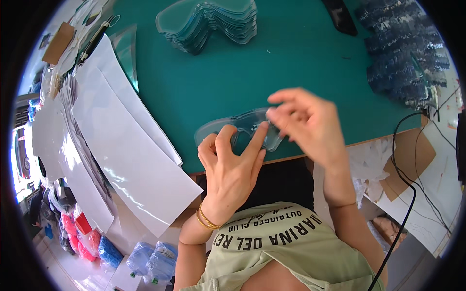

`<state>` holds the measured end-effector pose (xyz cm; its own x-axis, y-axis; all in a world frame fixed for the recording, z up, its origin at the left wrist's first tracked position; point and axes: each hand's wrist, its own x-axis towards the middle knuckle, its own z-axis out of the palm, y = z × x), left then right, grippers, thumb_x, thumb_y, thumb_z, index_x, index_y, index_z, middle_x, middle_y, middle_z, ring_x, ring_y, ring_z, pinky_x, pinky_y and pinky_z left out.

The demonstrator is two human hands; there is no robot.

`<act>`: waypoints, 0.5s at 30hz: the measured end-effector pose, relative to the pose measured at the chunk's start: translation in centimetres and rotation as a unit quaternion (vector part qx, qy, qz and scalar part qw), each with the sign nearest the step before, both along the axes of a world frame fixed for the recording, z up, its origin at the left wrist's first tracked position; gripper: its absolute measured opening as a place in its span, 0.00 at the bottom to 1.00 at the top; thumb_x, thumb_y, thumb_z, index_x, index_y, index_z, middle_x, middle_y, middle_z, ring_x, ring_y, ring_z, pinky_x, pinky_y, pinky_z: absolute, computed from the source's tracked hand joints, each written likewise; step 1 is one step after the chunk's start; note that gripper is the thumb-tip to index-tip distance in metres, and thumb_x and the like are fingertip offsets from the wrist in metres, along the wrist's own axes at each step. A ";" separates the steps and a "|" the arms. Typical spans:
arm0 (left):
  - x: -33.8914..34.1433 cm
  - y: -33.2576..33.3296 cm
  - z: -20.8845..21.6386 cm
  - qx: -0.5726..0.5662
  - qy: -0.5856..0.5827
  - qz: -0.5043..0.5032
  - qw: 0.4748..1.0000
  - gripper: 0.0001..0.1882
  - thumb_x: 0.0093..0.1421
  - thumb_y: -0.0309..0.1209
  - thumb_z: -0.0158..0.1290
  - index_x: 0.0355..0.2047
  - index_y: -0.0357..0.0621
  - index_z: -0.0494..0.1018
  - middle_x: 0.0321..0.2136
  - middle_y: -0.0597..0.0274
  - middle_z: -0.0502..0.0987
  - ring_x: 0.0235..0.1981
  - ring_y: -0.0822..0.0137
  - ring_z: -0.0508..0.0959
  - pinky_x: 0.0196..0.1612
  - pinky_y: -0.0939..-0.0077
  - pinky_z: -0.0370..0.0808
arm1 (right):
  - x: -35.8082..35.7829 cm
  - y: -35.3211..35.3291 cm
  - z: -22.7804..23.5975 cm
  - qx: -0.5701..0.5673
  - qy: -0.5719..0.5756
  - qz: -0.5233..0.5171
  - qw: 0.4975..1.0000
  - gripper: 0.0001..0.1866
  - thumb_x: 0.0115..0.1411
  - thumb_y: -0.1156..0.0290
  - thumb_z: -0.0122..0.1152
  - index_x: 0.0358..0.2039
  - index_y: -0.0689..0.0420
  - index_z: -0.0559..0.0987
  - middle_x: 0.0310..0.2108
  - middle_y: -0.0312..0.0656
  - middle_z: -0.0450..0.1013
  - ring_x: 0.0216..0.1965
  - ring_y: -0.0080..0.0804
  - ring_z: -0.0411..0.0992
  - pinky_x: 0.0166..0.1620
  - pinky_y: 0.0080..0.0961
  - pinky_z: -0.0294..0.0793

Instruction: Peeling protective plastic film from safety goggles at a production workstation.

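A clear, goggle-shaped plastic lens (206, 130) with small printing lies on the green table at its near edge. My left hand (230, 162) presses down on it, its index finger stretched toward the printing and the other fingers bent. Above the lens's right end hovers my right hand (310, 126), slightly blurred. Its thumb and index finger are apart, and nothing shows between them. A tall stack of similar clear lenses (208, 24) sits at the far side of the table.
White glossy sheets (131, 150) lie piled at the left, overhanging the edge. Dark bluish stacked pieces (403, 53) fill the far right, near a black object (340, 17). A black cable (410, 179) hangs at the right. Bagged items (153, 259) stand on the floor.
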<state>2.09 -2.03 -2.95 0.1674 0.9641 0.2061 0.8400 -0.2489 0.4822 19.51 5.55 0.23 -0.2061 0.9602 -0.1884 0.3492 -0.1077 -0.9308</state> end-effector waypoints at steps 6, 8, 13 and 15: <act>-1.5 -1.0 3.9 -0.080 -0.095 -0.113 0.986 0.30 0.50 0.29 0.66 0.56 0.58 0.76 0.54 0.52 0.62 0.54 0.48 0.63 0.57 0.59 0.64 | -0.4 8.9 4.9 0.280 -0.132 0.048 0.950 0.09 0.62 0.68 0.64 0.37 0.62 0.82 0.25 0.34 0.76 0.26 0.14 0.70 0.28 0.13 0.68; -3.8 -2.5 5.5 -0.097 -0.174 -0.122 0.972 0.30 0.47 0.26 0.67 0.54 0.49 0.77 0.53 0.52 0.67 0.53 0.52 0.67 0.54 0.62 0.68 | -2.4 12.3 5.9 0.351 -0.155 0.084 0.920 0.13 0.60 0.67 0.64 0.40 0.64 0.82 0.29 0.40 0.79 0.30 0.25 0.76 0.35 0.22 0.75; -10.4 -3.4 7.3 -0.074 -0.198 0.154 0.965 0.16 0.53 0.15 0.57 0.43 0.37 0.80 0.37 0.56 0.82 0.34 0.68 0.79 0.38 0.77 0.75 | -4.3 19.8 4.0 0.533 -0.173 0.227 0.797 0.14 0.57 0.68 0.64 0.40 0.65 0.81 0.37 0.52 0.78 0.41 0.45 0.77 0.46 0.36 0.75; -15.2 -2.9 7.4 -0.013 -0.136 0.263 0.955 0.13 0.56 0.20 0.58 0.44 0.36 0.80 0.32 0.58 0.81 0.29 0.72 0.76 0.36 0.78 0.74 | -6.8 20.6 4.1 0.466 -0.281 0.227 0.808 0.17 0.57 0.67 0.64 0.43 0.65 0.81 0.39 0.50 0.80 0.41 0.43 0.79 0.46 0.36 0.77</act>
<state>-13.11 -4.96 4.44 -0.3980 0.9056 0.1468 0.6875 0.1885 0.7012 12.72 26.16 4.35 -0.7102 0.5885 0.3864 0.5511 0.8063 -0.2149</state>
